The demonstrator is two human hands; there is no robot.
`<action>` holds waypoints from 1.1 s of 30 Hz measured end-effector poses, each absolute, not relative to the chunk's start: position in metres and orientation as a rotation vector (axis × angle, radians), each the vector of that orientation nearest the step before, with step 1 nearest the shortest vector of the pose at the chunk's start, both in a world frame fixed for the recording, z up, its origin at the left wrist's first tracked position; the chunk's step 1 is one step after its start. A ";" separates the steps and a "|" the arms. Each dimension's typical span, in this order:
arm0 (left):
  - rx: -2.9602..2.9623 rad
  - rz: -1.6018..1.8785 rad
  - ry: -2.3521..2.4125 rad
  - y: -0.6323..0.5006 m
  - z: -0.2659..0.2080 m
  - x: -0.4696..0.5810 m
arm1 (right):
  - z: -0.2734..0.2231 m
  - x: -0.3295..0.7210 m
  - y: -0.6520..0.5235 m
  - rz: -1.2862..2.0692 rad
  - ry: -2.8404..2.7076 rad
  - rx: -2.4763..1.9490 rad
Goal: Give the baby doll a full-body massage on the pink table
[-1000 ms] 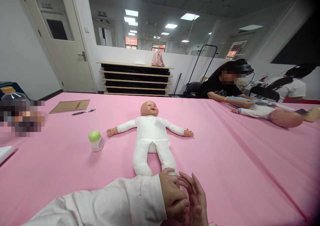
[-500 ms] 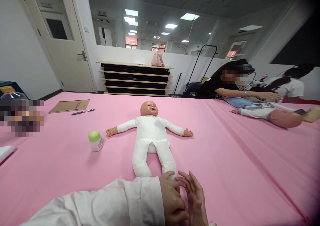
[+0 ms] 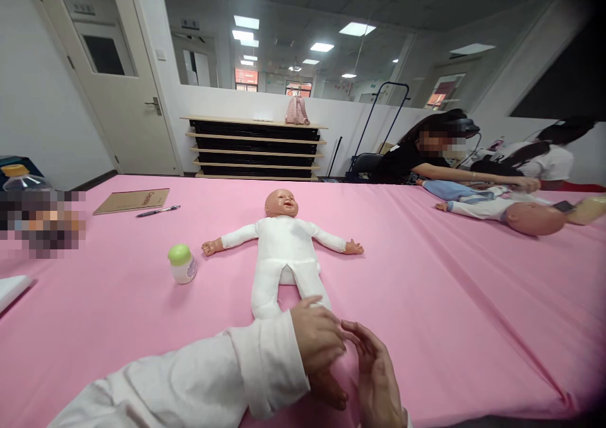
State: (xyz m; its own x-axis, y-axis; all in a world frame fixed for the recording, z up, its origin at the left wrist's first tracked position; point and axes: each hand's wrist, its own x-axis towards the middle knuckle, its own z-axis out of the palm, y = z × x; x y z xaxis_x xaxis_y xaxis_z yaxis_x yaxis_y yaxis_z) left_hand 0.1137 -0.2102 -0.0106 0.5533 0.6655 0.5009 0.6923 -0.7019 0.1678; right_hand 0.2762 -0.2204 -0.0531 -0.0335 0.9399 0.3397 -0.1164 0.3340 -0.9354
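Note:
A baby doll (image 3: 287, 242) in a white cloth body lies on its back with its arms spread, its head away from me. My left hand (image 3: 318, 336), reaching across from the left in a white sleeve, is curled over the doll's lower leg on the right side and hides part of it. Below that hand the doll's bare foot (image 3: 330, 390) shows. Close by on the right, my right hand (image 3: 376, 371) is held upright with its fingers apart and slightly curved, holding nothing.
A pink cloth (image 3: 426, 302) covers the table. To the left are a green-lidded jar (image 3: 182, 264), a pen (image 3: 158, 211), a brown notebook (image 3: 131, 201) and a bottle (image 3: 21, 177). At the right, a person (image 3: 426, 153) handles another doll (image 3: 533, 216).
My left hand has moved up the doll's leg, uncovering the foot. My right hand has shifted slightly right. The person at the right has moved a hand over the other doll.

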 end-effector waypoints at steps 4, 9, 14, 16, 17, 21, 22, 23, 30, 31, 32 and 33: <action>-2.350 -1.374 -1.366 -0.191 -0.010 0.065 | -0.043 0.280 -0.213 1.118 -1.275 -0.987; -2.060 -1.295 -1.733 -0.189 -0.046 -0.009 | -0.011 0.288 -0.195 1.203 -1.467 -1.042; -1.948 -1.179 -2.069 -0.188 -0.077 -0.033 | 0.026 0.279 -0.155 0.856 -1.979 -0.731; -1.935 -1.147 -2.170 -0.184 -0.079 -0.032 | 0.029 0.263 -0.130 0.694 -2.067 -0.557; -1.941 -1.122 -2.210 -0.182 -0.080 -0.031 | 0.026 0.253 -0.116 0.627 -2.065 -0.487; -1.970 -1.036 -2.269 -0.177 -0.084 -0.032 | -0.001 0.214 -0.072 0.466 -1.965 -0.397; -1.974 -1.031 -2.263 -0.177 -0.087 -0.033 | -0.009 0.207 -0.065 0.472 -1.931 -0.429; -1.988 -1.025 -2.252 -0.178 -0.090 -0.034 | -0.015 0.203 -0.060 0.496 -1.918 -0.466; -2.115 -0.948 -2.156 -0.179 -0.107 -0.042 | -0.024 0.204 -0.061 0.634 -1.952 -0.640; -2.123 -0.939 -2.165 -0.179 -0.108 -0.042 | -0.024 0.205 -0.061 0.636 -1.955 -0.647; -2.129 -0.927 -2.179 -0.178 -0.108 -0.042 | -0.024 0.205 -0.061 0.634 -1.957 -0.653; -2.129 -0.914 -2.195 -0.178 -0.108 -0.042 | -0.024 0.205 -0.060 0.628 -1.957 -0.655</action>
State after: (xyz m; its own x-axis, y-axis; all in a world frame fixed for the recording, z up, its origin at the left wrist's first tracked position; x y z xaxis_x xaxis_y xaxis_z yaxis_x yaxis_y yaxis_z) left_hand -0.0424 -0.1778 -0.1085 -0.1097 0.9313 0.3475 0.9026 -0.0530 0.4271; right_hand 0.2050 -0.0598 -0.0243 -0.4105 0.6706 0.6179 0.1855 0.7249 -0.6634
